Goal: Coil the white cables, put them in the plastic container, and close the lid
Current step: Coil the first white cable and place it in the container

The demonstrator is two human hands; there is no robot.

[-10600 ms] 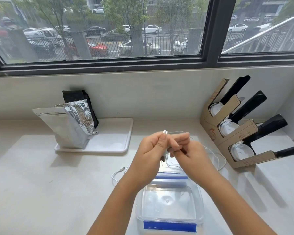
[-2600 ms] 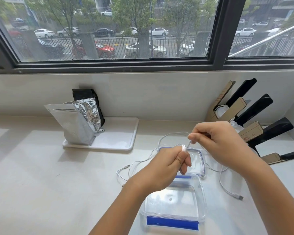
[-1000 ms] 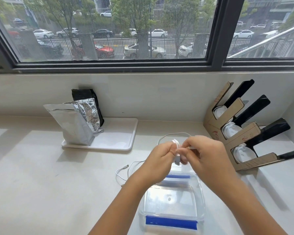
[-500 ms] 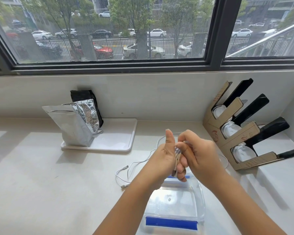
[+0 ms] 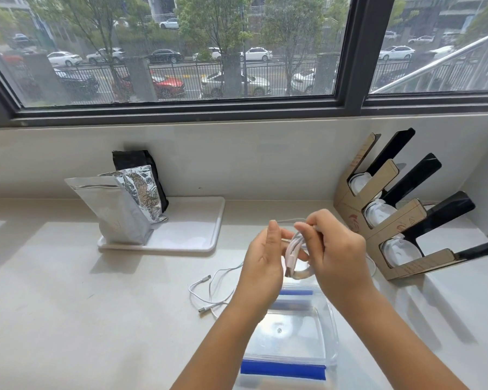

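Note:
A small coil of white cable hangs between my hands above the counter. My right hand pinches its top with curled fingers. My left hand is beside it with thumb raised and fingers under the coil; how they hold it is hidden. A second white cable lies loose on the counter to the left, both plugs showing. The clear plastic container with blue clips sits open below my hands. Its lid lies just behind it, mostly hidden by my hands.
A white tray at the back left carries a silver foil bag and a black bag. A cardboard holder with black-handled items stands at the right against the wall. The window sill wall runs behind.
The cable went from long loose loops to a tight small coil between my hands. In the last half second my hands parted slightly and the coil is visible between them.

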